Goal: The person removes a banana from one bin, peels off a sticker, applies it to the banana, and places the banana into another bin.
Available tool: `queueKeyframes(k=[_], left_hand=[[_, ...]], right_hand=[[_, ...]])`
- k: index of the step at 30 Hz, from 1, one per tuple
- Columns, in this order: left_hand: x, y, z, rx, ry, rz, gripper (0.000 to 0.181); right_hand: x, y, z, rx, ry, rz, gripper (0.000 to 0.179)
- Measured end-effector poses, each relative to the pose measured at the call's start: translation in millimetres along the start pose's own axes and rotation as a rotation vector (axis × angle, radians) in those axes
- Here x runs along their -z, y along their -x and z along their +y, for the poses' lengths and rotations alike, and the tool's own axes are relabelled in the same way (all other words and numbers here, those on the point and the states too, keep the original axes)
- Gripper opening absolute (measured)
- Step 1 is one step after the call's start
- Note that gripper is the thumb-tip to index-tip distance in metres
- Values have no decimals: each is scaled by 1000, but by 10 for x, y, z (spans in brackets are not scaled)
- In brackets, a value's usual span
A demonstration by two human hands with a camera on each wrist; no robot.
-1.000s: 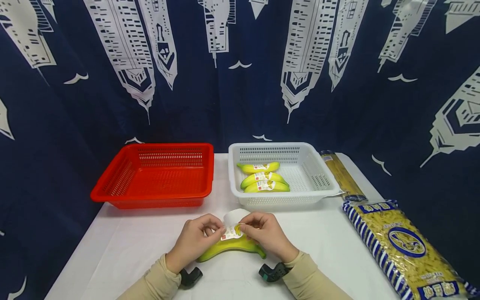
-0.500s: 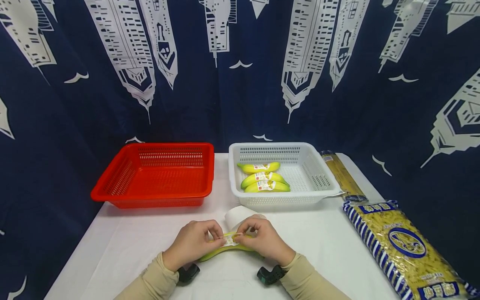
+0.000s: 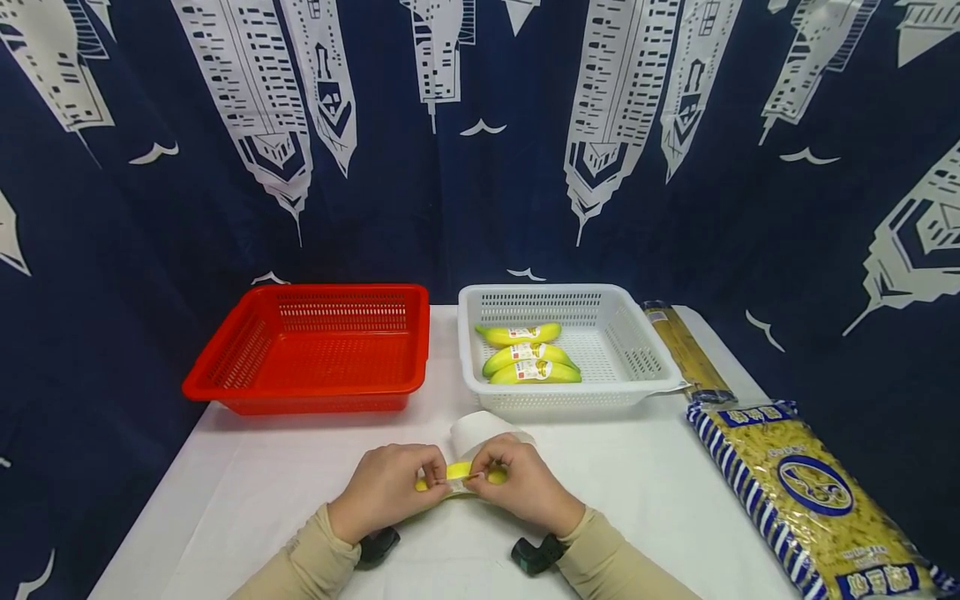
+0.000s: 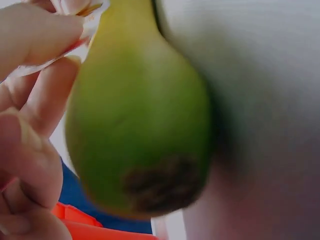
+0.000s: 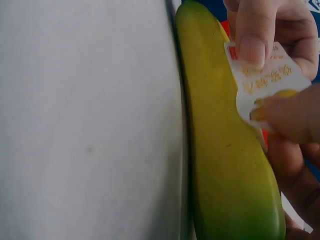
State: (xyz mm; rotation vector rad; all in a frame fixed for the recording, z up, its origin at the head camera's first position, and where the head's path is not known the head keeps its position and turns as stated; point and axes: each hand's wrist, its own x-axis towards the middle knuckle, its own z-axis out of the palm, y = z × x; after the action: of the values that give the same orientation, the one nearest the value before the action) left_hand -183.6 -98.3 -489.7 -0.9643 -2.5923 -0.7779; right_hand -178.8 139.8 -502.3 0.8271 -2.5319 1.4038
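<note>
A yellow-green banana [image 3: 459, 470] lies crosswise on the white table, mostly covered by the hands in the head view. My left hand [image 3: 393, 487] pinches one end of a white printed sticker [image 5: 270, 82] between thumb and finger. The other end is pinched by my right hand [image 3: 525, 483]. Between them the sticker stretches along the banana's side, its edge against the peel in the right wrist view. The left wrist view shows the banana's dark-tipped green end [image 4: 145, 110] close up. A curled piece of white paper [image 3: 476, 429] lies just behind the hands.
At the back left stands a red basket [image 3: 315, 404]. The white basket [image 3: 562, 388] beside it holds three bananas [image 3: 534, 372] with stickers on them. A bag of pasta [image 3: 817, 492] and a long, narrow yellowish pack [image 3: 686, 354] lie along the right.
Both hands have come down slightly toward the near side with the sticker, which now sits lower against the banana. The banana's peel shows above the sticker, and the white paper behind is more visible.
</note>
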Motion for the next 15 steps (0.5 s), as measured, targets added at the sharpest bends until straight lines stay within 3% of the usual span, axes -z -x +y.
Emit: queueKeyframes(k=[6, 15], left_hand=[[-52, 1, -20, -13, -58, 31, 31], [-63, -3, -26, 56, -37, 6, 30]], right_hand=[[-22, -8, -14, 68, 68, 24, 24], [-57, -18, 16, 118, 153, 32, 27]])
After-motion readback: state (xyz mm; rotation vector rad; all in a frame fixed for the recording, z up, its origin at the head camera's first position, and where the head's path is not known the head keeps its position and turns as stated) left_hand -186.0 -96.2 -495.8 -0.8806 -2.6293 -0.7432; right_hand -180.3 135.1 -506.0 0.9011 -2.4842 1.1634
